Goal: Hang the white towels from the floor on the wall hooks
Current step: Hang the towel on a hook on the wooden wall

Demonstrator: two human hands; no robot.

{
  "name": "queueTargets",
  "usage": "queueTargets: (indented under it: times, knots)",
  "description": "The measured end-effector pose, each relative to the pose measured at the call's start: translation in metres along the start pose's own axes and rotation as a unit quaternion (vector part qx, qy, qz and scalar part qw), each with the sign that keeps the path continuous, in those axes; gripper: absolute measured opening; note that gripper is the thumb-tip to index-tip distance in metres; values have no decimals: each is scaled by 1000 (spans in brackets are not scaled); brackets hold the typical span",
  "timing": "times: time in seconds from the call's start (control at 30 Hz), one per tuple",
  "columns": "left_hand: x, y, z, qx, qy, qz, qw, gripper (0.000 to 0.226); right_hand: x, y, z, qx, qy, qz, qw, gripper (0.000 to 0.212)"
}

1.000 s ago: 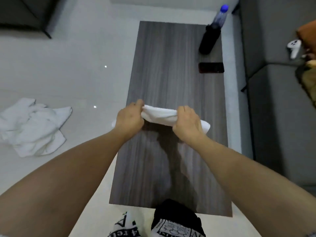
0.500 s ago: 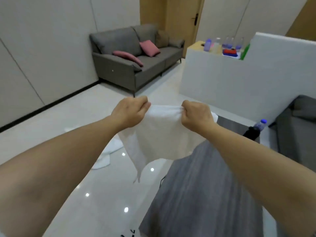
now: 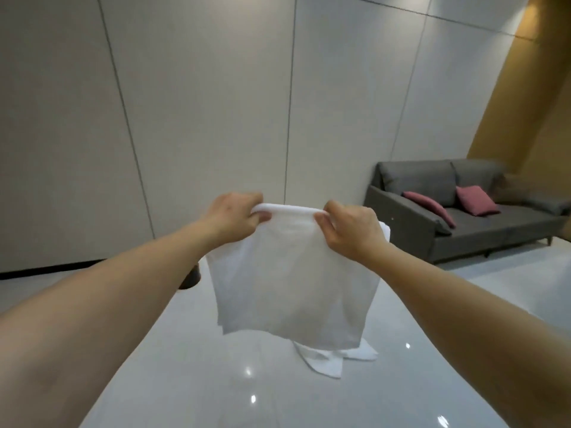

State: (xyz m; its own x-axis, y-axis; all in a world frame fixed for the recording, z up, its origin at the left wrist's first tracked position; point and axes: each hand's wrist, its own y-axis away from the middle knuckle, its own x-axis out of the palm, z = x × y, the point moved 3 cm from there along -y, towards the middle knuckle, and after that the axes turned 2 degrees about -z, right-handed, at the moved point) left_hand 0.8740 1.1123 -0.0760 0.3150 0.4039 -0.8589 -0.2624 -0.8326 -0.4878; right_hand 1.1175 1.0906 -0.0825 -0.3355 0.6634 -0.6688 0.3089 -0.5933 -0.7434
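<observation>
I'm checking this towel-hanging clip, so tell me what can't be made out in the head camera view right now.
- Wall hooks: none show on the wall panels in the head view; they lie out of frame or are too small to see.
- Towels on the floor: mostly hidden behind the held towel; count unclear.
- Fingertips of the left hand and right hand: tucked behind the towel's rolled top edge.
- Dark object by the wall: partly covered by the left arm.

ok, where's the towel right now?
Head view, centre: the towel hangs in the air, its top edge gripped by the left hand and right hand, in front of the panelled wall.
</observation>
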Motion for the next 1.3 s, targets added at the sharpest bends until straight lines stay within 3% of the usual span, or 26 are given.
queueTargets:
  times: [0.27,0.5,0.63,0.97,1.3]
  knots:
    - [-98,64,190,-184,-94,-73,976,27,117,-137,170,-140,-144,-11,980,23]
    - [-168,106,335,-326,-150,-139,923,20,215,-251,319,-243,-256,-18,936,26]
    - [-207,120,400,-391,-186,-136,891,17,257,-309,398,-291,-302,-26,907,26]
    - [-294,179,521,-481,-265,-181,816,21,330,-400,591,-361,-431,-60,825,25]
    - [-386,260,671,-506,-314,-218,773,22,372,-455,806,-416,-435,-51,797,28]
